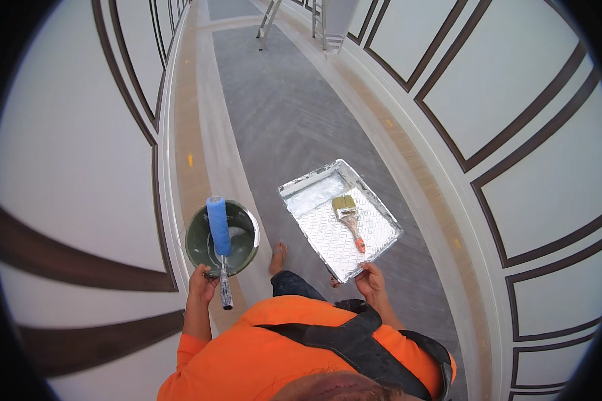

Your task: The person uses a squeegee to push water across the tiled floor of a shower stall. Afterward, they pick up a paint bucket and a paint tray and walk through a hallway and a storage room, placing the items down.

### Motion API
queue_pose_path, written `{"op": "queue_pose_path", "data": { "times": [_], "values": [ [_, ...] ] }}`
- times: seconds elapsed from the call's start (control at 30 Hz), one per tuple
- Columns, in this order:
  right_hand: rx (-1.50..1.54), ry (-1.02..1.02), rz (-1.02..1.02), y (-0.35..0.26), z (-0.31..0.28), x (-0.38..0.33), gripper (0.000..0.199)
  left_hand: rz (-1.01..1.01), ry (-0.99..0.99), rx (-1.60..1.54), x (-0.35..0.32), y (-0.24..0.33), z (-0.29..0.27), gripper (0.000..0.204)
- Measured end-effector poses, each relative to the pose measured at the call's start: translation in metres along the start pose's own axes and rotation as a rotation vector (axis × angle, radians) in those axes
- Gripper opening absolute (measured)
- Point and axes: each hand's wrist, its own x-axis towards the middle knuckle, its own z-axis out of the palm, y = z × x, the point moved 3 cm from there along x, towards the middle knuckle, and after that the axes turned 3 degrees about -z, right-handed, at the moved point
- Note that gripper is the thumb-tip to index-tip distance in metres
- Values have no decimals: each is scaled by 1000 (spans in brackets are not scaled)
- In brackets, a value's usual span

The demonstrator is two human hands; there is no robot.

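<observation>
My left hand (202,279) grips the near rim of a dark green bucket (201,248) holding a little white paint. A paint roller with a blue sleeve (218,224) lies across the bucket, its handle sticking out by my fingers. My right hand (370,280) holds the near edge of a foil-lined paint tray (310,188). On the tray's ribbed slope rests a flat brush (349,217) with an orange handle. White paint pools at the tray's far end.
I stand in a narrow corridor with a grey wood-pattern floor (281,113) and pale borders. White panelled walls with dark trim (488,107) run along both sides. A ladder (321,23) stands at the far end. My bare foot (278,256) shows below.
</observation>
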Motion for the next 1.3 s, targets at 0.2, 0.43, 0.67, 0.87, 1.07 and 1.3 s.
{"op": "queue_pose_path", "data": {
  "times": [0.2,0.43,0.67,0.87,1.07,1.3],
  "values": [
    [-37,-58,-17,62,-58,-178,43,51,-10,-105,-157,-60,-164,20],
    [-69,-112,55,80,-281,-412,45,171,56,-189,-413,-339,-366,17],
    [-15,-131,30,30,-105,-243,49,238,117,-211,-304,-179,-267,16],
    [-50,-18,40,163,-271,-406,47,68,202,-194,-351,-317,-447,14],
    [-23,-56,-20,6,10,-9,47,112,79,-198,-20,3,-54,18],
    [-38,-49,12,26,-70,-92,39,94,110,-348,-86,-40,-85,27]
  ]
}}
